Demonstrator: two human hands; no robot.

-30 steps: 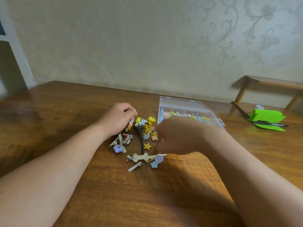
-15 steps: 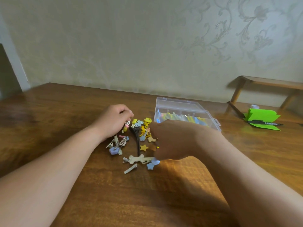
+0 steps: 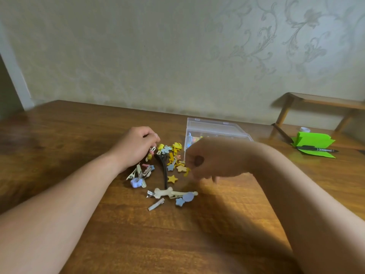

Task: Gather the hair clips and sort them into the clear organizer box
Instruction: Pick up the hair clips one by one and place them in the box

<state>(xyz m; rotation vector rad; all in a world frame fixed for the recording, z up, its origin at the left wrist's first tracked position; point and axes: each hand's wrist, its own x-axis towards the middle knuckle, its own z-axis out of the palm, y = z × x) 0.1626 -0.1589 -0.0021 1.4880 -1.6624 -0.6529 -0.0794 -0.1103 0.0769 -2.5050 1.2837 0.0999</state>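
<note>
Clips lie heaped beside our box, mid-table.
Left hand pinches one clip; right hand curled, blurred, grip unclear.

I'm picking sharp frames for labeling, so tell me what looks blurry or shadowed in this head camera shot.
Head view: the right hand is smeared by motion blur, its fingers indistinct; the left hand and the hair clips on the table read fairly sharp; both arms cast soft shadows; the clear organizer box looks hazy; wide-angle bending shows at the edges.
</note>
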